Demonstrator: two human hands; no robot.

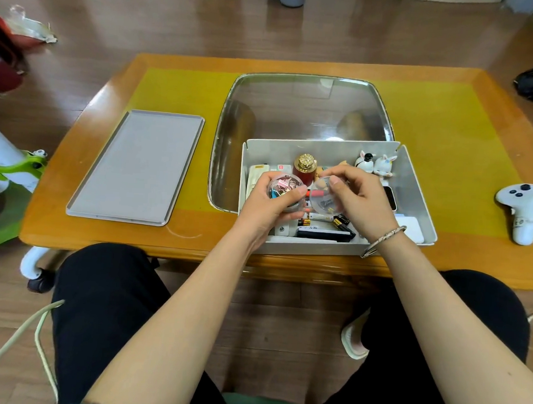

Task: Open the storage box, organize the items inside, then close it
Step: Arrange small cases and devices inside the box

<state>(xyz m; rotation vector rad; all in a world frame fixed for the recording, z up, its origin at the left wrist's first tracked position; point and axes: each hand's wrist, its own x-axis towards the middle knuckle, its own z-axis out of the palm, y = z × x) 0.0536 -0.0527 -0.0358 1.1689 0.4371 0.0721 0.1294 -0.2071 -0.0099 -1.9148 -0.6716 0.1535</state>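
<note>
Over the open white storage box (414,191), sitting at the near edge of the glossy wooden table (441,257), the left hand (271,205) is cupping a round clear tub (286,187) of binder clips, fingers curled round it. The right hand (361,200) is pinching its clear round lid (324,200). The flat grey box lid (137,167) is lying left.

The box (414,191) stands open on top, so entry from above is free, but both hands (271,202) (361,200) hover over its middle and block the near half. Inside, the floor is crowded: a red bottle (305,170) stands tall at the far wall, two figurines (375,163) fill the far right corner, batteries (340,221) lie near. Left of the box, the lid (137,167) covers the table (195,241); a controller (522,209) sits to the right.
</note>
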